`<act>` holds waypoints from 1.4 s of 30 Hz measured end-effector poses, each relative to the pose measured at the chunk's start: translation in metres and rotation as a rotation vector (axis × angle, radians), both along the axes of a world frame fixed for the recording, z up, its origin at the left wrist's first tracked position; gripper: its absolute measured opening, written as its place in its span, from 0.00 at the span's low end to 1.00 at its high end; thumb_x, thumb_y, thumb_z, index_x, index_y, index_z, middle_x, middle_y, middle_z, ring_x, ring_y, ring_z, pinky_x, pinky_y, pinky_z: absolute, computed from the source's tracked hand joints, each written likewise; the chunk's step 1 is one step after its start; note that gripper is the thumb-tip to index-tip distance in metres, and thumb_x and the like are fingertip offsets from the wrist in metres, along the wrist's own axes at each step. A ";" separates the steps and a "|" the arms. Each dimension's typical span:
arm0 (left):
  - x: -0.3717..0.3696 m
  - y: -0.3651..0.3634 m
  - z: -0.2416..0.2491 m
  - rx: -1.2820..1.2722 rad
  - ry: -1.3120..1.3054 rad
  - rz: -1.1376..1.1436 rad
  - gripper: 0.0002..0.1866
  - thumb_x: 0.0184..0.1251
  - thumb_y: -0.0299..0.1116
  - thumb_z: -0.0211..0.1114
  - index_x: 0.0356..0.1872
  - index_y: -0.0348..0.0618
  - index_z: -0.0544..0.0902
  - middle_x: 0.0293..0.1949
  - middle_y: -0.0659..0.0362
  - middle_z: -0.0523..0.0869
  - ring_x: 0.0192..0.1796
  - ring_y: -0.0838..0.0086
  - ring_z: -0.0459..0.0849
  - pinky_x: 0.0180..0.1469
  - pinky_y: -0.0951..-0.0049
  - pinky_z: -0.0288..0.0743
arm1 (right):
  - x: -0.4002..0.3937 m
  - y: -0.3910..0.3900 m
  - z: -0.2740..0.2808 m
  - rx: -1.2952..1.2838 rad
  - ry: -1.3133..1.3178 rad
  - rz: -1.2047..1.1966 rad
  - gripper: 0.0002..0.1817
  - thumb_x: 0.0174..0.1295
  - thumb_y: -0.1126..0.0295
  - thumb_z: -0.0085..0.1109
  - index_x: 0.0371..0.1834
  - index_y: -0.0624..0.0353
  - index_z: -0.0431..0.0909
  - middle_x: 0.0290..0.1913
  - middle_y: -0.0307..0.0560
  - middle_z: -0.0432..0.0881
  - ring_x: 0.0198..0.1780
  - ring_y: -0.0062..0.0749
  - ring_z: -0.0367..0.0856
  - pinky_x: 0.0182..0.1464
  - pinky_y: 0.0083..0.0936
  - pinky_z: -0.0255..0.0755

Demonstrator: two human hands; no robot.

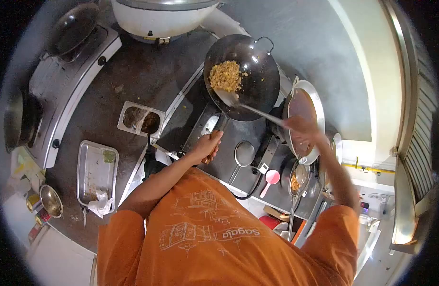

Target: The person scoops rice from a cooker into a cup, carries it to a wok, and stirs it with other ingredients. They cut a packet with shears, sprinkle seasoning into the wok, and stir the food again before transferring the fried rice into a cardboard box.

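My left hand (207,147) is wrapped round the handle (222,123) of a dark wok (258,81). A heap of fried rice (226,76), or a similar crumbly yellow-brown food, lies at the wok's left side. In my right hand (300,127) is the long handle of a metal spatula (257,111). Its flat blade rests in the wok against the lower edge of the food. That hand is over the rim of a wide pan of brown liquid (303,107). Slight blur hides the exact placing of its fingers.
Below the wok lie a round strainer (244,153) and a pink scoop (272,177). A metal container of dark sauce (141,119) and a steel tray (97,167) stand on the left counter. More pans (72,31) sit on the far-left stove. A large white pot (164,19) is at the top.
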State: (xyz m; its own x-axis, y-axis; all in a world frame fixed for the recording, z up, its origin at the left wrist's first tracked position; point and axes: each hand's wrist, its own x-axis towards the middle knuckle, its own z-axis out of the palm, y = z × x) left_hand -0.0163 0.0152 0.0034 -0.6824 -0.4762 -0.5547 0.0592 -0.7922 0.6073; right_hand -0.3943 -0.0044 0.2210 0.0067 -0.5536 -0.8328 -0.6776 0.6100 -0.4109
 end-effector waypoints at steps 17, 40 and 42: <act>-0.001 -0.003 0.004 -0.016 -0.042 -0.066 0.27 0.71 0.63 0.57 0.40 0.44 0.73 0.20 0.67 0.73 0.17 0.82 0.72 0.18 0.77 0.70 | 0.138 0.036 -0.008 -0.221 -0.273 -0.741 0.25 0.78 0.55 0.43 0.75 0.46 0.62 0.21 0.32 0.66 0.13 0.15 0.59 0.12 0.16 0.54; 0.003 -0.005 0.005 0.049 0.001 -0.087 0.29 0.70 0.64 0.57 0.44 0.43 0.72 0.22 0.65 0.73 0.18 0.80 0.72 0.19 0.76 0.69 | 0.053 -0.013 -0.002 -0.427 0.947 1.084 0.31 0.70 0.70 0.43 0.77 0.58 0.52 0.31 0.61 0.85 0.28 0.55 0.85 0.31 0.51 0.77; 0.002 -0.005 0.006 0.057 -0.006 -0.077 0.29 0.69 0.64 0.57 0.43 0.44 0.72 0.22 0.65 0.73 0.18 0.80 0.72 0.19 0.76 0.69 | 0.022 0.042 -0.035 -1.036 0.962 1.437 0.33 0.69 0.71 0.44 0.77 0.59 0.51 0.30 0.60 0.85 0.29 0.55 0.85 0.31 0.50 0.77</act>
